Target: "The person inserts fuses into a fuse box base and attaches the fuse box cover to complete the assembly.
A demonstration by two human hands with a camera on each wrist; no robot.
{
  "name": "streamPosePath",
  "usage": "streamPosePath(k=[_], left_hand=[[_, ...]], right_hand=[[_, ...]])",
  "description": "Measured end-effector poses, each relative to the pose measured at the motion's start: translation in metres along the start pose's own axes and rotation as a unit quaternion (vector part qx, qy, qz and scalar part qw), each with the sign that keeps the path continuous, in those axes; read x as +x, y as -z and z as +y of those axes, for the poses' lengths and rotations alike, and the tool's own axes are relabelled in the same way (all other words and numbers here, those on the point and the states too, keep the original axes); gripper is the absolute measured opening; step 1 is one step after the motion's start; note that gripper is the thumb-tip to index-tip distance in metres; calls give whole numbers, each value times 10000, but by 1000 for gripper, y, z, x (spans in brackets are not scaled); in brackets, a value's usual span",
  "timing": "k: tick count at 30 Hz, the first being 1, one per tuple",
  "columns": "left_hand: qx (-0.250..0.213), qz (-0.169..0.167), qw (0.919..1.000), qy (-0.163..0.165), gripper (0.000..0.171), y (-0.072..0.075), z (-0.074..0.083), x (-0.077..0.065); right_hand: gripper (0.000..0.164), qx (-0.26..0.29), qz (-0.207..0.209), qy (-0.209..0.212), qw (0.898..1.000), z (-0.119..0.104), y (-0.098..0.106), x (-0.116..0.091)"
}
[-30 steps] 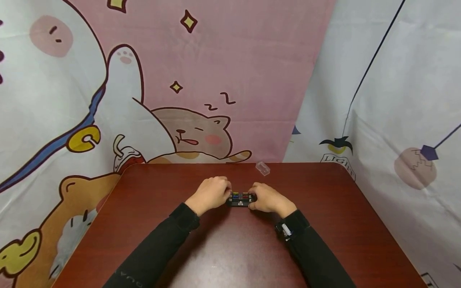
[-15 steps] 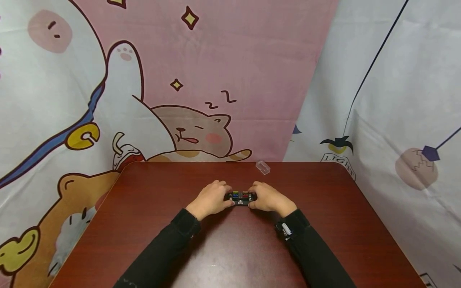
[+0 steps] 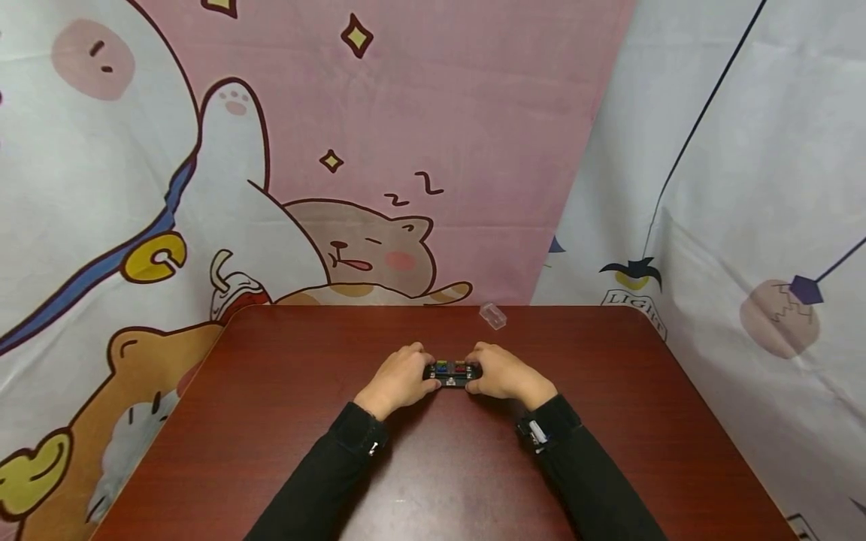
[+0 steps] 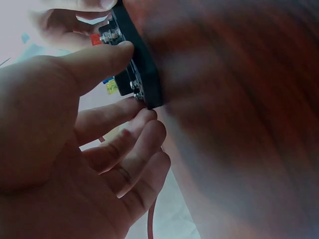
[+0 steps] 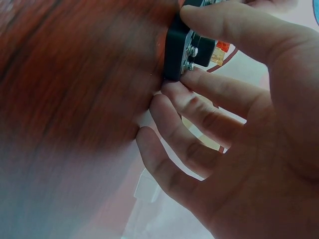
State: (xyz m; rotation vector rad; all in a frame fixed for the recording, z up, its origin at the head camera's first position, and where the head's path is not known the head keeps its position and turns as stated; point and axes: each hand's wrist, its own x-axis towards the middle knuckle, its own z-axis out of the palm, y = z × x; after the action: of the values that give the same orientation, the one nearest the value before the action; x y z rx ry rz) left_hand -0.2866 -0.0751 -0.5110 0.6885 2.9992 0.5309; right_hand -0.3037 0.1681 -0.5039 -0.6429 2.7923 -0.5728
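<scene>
A black fuse block with screw terminals and coloured blade fuses lies at the middle of the table. My left hand pinches its left end, thumb on the near long side and fingertips on the far side. At the other end, my right hand grips it the same way. The left wrist view shows a yellow fuse and a red fuse standing out of the block's top. In the right wrist view, silver screws line the block's end, and the lower fingertips touch the wood.
A small clear plastic cover lies near the table's back edge, right of centre. The reddish-brown table ends at a cartoon-printed cloth hanging behind and beside it.
My left hand has settled lower on the block's left end, and its thumb now presses the near side. The right hand, block and clear cover have stayed in place.
</scene>
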Motion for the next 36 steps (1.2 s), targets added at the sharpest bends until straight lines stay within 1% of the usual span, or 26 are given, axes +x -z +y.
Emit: streamPosePath(k=[5,11,18,22,25,28,30,33,36], left_hand=[[18,-44,9999,127,44,0,2,-1],[124,-78,9996,255,45,0,2,-1],[272,-150,9992,244,46,2,6,0],[278,-158,9993,203,46,1,8,0],[263,-171,9993,216,46,1,10,0],[263,-214,9991,252,47,2,10,0],[277,-251,9990,254,48,1,9,0],[323,-312,9987,232,49,2,7,1],[390,-339,9985,202,49,3,5,2]], right_hand=[[42,-34,-41,-7,10000,0,-2,2],[42,60,-90,-10,9999,-1,0,3],[46,168,-233,-20,9996,3,6,0],[42,269,-241,24,9993,10,11,-2],[36,435,-204,123,9988,17,13,-3],[29,525,9,185,9985,24,16,-2],[26,475,288,112,9984,28,19,-1],[27,350,816,-164,9959,34,24,5],[35,309,1252,-587,9899,40,32,11]])
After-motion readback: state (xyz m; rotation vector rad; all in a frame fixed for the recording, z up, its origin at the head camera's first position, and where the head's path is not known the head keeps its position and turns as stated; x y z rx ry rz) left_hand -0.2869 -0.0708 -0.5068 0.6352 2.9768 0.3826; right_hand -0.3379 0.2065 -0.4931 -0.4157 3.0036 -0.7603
